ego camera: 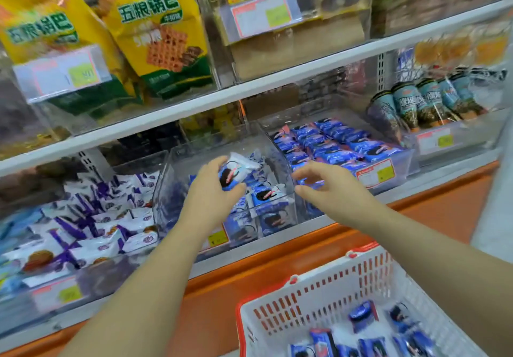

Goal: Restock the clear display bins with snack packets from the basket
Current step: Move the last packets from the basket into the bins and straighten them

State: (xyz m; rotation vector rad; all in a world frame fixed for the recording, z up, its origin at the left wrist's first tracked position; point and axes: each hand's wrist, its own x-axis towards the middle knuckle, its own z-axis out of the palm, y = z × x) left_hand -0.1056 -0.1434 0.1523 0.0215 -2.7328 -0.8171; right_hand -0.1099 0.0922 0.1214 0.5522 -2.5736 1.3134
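Head view: left hand (pixel 213 190) grasping white-and-blue packet (pixel 237 172), directly over middle clear bin (pixel 273 199).
Free side: right hand (pixel 329 187) released, spread, just beside bin's right wall (nearer the basket (pixel 305 298)).
Packet axis: slanted up-right, bin straight below.

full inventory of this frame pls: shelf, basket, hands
basket: one, white with red rim, bottom right
basket packets: several, blue, in basket
middle bin: one, clear, lower shelf centre
bin packets: many, blue-white, in middle bin
right packets: many, blue, bin right of middle
left packets: many, white-purple, lower shelf left
cone packs: several, teal, far right bin
yellow bags: two, yellow-green, upper shelf left
left grip: holds held packet, blue-white, over middle bin
right grip: at middle bin's right wall, hold unclear
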